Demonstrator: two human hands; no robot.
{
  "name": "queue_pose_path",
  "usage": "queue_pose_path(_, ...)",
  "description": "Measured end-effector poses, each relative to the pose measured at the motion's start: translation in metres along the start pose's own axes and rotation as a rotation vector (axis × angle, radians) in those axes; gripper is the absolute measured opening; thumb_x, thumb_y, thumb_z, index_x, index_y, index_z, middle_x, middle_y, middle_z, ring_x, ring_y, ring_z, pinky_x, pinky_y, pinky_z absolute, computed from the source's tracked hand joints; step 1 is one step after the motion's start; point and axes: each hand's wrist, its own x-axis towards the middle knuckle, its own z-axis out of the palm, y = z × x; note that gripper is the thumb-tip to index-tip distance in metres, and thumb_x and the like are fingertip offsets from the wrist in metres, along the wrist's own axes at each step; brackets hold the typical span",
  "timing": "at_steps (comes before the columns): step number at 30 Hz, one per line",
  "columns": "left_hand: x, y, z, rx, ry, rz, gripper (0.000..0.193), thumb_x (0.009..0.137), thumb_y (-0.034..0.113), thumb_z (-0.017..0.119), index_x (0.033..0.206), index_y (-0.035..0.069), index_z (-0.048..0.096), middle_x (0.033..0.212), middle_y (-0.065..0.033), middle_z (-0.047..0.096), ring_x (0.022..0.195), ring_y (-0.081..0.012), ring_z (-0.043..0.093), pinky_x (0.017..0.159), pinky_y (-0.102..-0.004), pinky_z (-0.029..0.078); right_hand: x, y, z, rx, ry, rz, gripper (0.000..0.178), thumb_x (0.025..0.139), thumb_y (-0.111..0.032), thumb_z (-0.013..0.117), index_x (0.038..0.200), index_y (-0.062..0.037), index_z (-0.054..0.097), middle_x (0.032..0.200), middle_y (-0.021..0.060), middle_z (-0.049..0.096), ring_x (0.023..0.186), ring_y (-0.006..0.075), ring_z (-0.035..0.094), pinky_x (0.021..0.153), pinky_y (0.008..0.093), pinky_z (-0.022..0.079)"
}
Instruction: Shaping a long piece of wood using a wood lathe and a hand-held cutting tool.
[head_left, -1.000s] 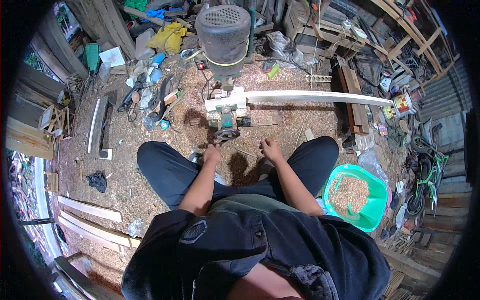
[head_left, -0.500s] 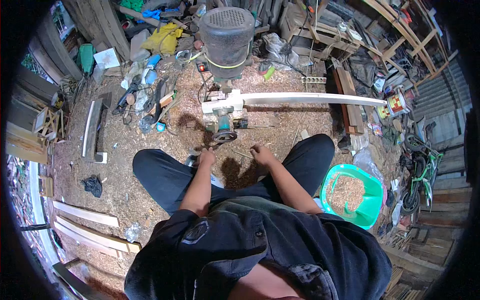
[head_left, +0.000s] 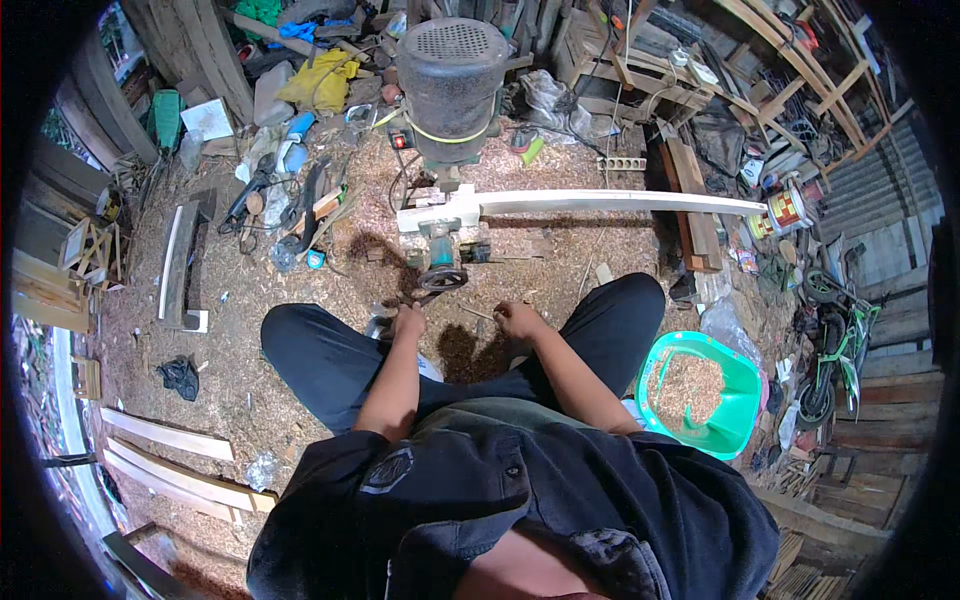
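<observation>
My left hand [head_left: 407,321] is closed just below and left of a dark handwheel [head_left: 443,280]; what its curled fingers hold, if anything, is hidden. Over the floor between my knees, my right hand [head_left: 519,321] has its fingers drawn together, close to the end of a thin stick [head_left: 478,312]. I cannot make out what is in that hand. The handwheel sits at the front of a green clamp [head_left: 441,250] beneath a large dark upright motor [head_left: 452,95]. A long pale wooden piece [head_left: 610,202] lies across at the clamp and runs far to the right.
A green basin [head_left: 735,415] with wood shavings stands by my right knee. The long piece's far end reaches a paint bucket [head_left: 787,208], past stacked brown boards [head_left: 690,190]. Pale planks [head_left: 165,435] lie at left on the shavings-covered floor. A motorbike [head_left: 835,345] stands at far right.
My right hand has drawn slightly nearer to my body, and the left has shifted a little the same way. The handwheel looks turned or tilted a bit. The long wooden piece stays put.
</observation>
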Motion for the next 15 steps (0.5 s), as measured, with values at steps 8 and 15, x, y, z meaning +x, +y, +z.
queue_pose_path(8,0.001,-0.029,-0.02,-0.167,0.108,-0.107,0.059,0.105,0.045,0.042,0.14,-0.001,0.047,0.135,-0.0274,0.057,0.122,-0.0412,0.058,0.102,-0.0489,0.046,0.006,-0.022,0.008,-0.033,-0.124,-0.008,0.04,0.095,-0.033,0.059,0.122,-0.0054,0.066,0.112,0.0225,0.07,0.103,0.0377,0.068,0.092,0.0453,0.052)
queue_pose_path(15,-0.028,0.006,-0.037,-0.039,0.126,0.083,0.05,0.103,0.034,0.043,0.131,-0.005,0.057,0.116,-0.0275,0.067,0.113,-0.043,0.062,0.098,-0.0512,0.047,0.023,-0.01,0.002,0.038,-0.075,-0.008,0.041,0.095,-0.034,0.06,0.122,-0.0045,0.066,0.112,0.0232,0.07,0.104,0.0385,0.067,0.091,0.045,0.052)
